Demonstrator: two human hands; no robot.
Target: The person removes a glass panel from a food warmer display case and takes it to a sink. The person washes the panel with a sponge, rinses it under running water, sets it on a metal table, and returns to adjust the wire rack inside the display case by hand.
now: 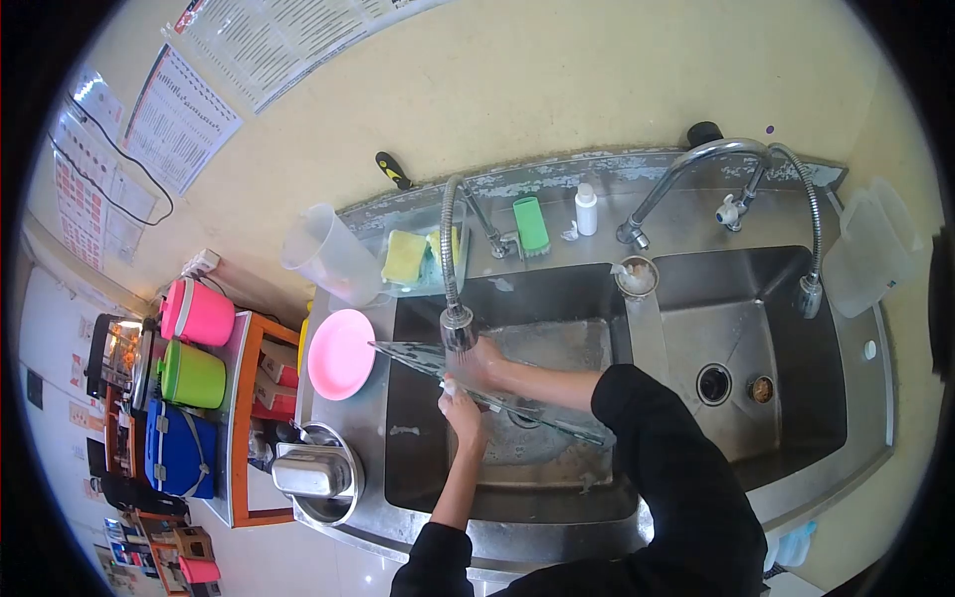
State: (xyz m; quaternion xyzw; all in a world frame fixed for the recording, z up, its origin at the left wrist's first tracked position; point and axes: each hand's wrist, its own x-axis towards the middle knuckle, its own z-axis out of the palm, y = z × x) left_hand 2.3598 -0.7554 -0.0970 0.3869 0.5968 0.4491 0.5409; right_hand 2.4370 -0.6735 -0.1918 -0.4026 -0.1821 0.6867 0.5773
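A flat glass-like panel (527, 410) is held tilted over the left sink basin (567, 497), below the running spray head (458, 323). My left hand (463, 413) pinches its near edge, with a small white thing at the fingertips. Behind the panel, just under the spray head, my right hand (480, 363) touches the far face; its fingers are partly hidden by the water and the panel. Shallow water lies on the basin floor.
A pink bowl (341, 354) and metal pans (318, 473) stand left of the basin. Behind are a clear jug (333, 257), sponges (404, 257) in a tray, a green brush (531, 226) and a white bottle (586, 211). A second faucet (716, 149) arches over the right basin (801, 398).
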